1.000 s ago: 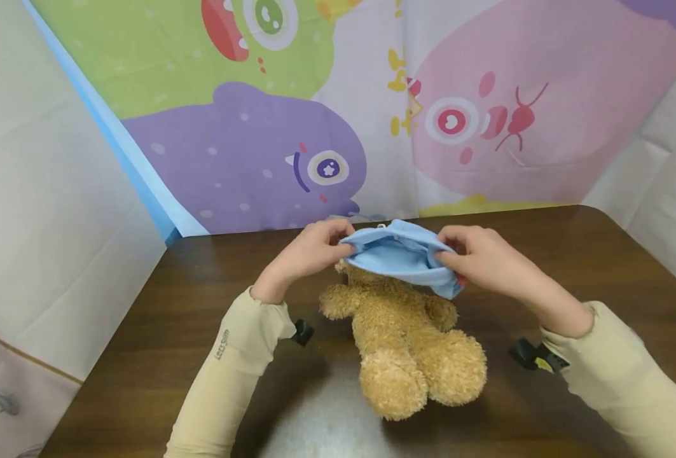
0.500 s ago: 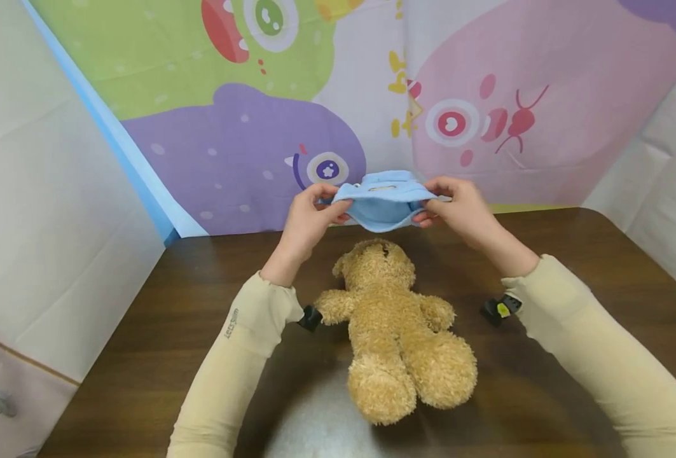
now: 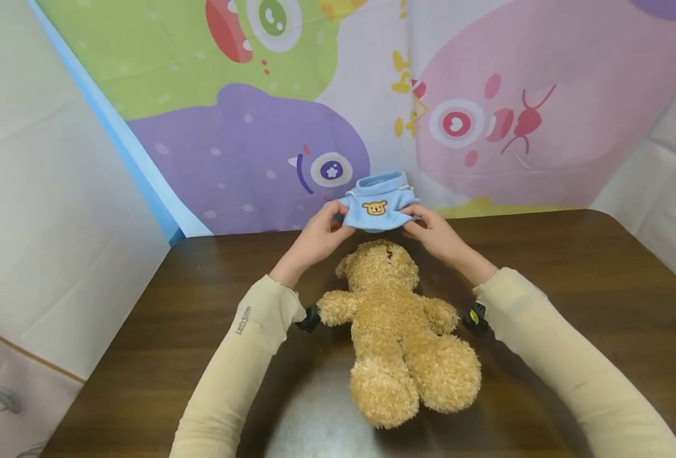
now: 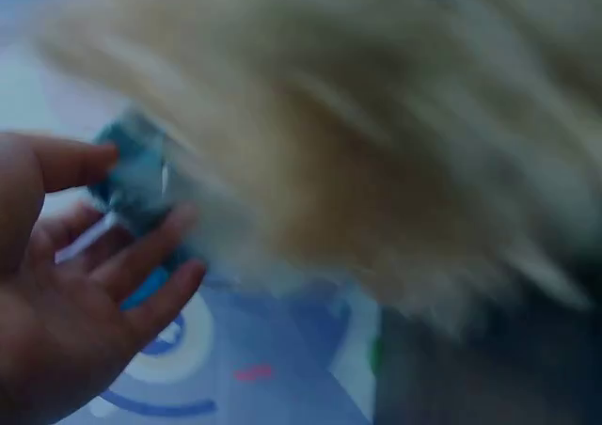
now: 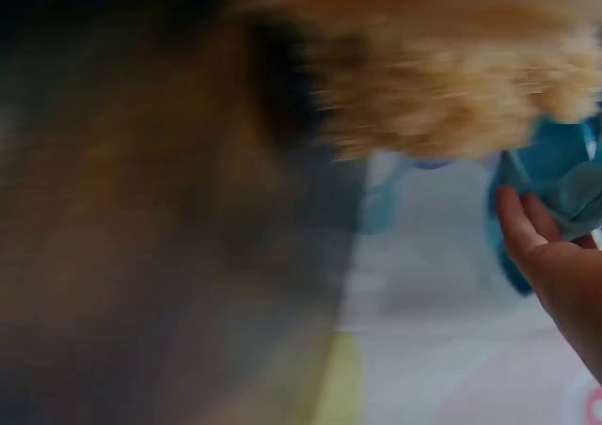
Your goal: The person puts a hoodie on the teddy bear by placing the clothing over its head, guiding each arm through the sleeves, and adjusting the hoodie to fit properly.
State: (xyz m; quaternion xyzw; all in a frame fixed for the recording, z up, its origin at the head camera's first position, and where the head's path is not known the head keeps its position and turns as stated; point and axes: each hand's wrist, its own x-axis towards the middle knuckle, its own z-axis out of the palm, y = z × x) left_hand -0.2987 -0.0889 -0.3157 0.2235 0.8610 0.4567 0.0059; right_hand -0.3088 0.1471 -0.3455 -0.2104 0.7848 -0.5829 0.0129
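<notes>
A small light-blue doll shirt with a bear-face patch on its front hangs just beyond the teddy bear's head, its neck opening upward. My left hand pinches its left lower side, and my right hand pinches the right lower side. The brown fluffy teddy bear lies bare on its back, head away from me and feet toward me. In the left wrist view the blurred fur hides part of the blue shirt. The right wrist view shows fingers against the shirt at the edge.
The bear lies on a dark brown wooden table. Behind the table hangs a curtain printed with cartoon monsters. A white cloth wall stands to the left. Black wrist-camera mounts sit close to the bear's arms.
Both hands have lifted the shirt off the bear's head and away from me. It has tipped from its open hem facing me to its patched front showing. The bear's head is uncovered.
</notes>
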